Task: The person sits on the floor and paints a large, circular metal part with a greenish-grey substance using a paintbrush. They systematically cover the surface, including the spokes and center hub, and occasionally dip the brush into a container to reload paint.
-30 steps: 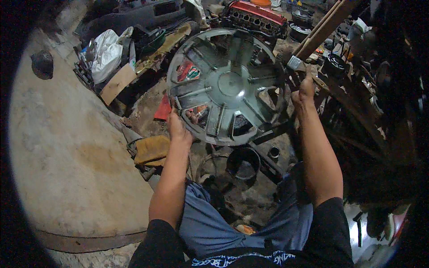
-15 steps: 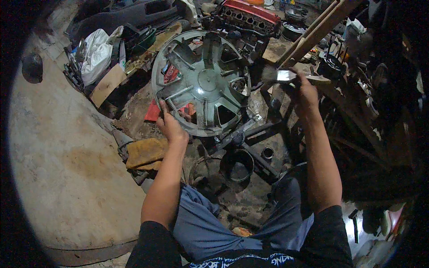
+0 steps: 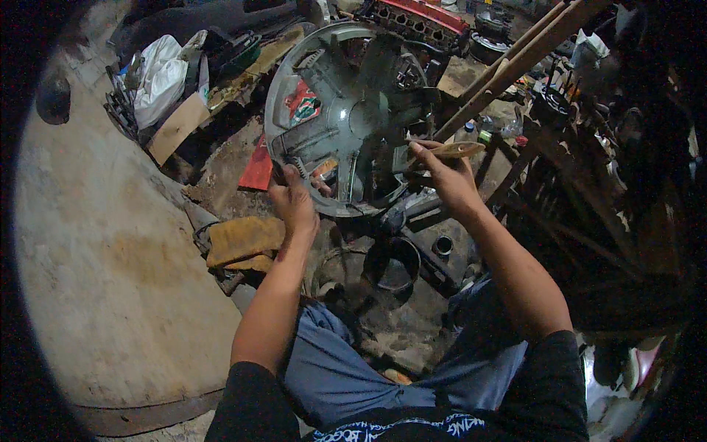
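My left hand grips the lower-left rim of a grey-green plastic wheel cover with several spokes, held tilted above the floor. My right hand is closed around a paintbrush with a pale wooden handle; its head is at the cover's right-hand spokes, where shadow hides whether the bristles touch. Under the cover, on the grimy floor, are a black round container, a small metal cylinder and a yellow-brown cloth.
A large pale board fills the left side. Behind are a white sack, a cardboard piece and a red-topped engine part. Wooden beams slant at the right, among dark clutter. A red flat piece lies beyond the cloth.
My right hand with the brush has swung inward from the right to the wheel cover. The cover shifted down-left, then back up and right, with my left hand staying on its rim.
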Demonstrator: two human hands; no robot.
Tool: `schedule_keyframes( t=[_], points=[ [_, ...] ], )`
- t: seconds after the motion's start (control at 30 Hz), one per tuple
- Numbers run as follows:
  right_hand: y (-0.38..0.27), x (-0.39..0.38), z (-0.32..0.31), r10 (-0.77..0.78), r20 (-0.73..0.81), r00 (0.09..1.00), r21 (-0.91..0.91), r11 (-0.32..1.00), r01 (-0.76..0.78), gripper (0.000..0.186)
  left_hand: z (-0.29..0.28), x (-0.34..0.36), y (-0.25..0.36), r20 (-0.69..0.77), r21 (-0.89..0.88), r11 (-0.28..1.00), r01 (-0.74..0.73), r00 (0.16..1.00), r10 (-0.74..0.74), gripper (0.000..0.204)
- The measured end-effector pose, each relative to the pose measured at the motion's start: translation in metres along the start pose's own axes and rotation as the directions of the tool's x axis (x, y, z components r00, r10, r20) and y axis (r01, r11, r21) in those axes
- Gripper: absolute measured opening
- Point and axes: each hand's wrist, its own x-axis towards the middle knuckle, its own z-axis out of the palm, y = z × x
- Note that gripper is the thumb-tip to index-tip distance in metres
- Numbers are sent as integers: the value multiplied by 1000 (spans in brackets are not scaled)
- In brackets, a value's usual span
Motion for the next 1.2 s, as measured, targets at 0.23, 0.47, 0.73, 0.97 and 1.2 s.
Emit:
schedule_keyframes(
  t=[0.23, 0.47, 0.73, 0.97, 1.2],
  points=[
    [12, -7, 24, -653, 285, 701, -335, 617, 712, 25, -6, -2, 3, 63, 122, 992, -13, 998, 5, 41],
    [12, -27, 38, -189, 387, 903, -361, 870, 337, 26, -9, 1, 4, -44, 329, 944, -20, 998, 37, 63],
    [-5, 10, 10, -675, 209, 708, -553, 515, 655, 23, -6, 5, 3, -65, 282, 950, -130, 986, 154, 42],
    [12, 0, 18, -518, 414, 748, -501, 557, 663, 22, 1, 1, 9, 35, 303, 937, -174, 985, 171, 40],
    [13, -9, 33, -452, 497, 741, -522, 526, 671, 19, 2, 0, 12, 74, 298, 938, -177, 984, 162, 41]
  ],
)
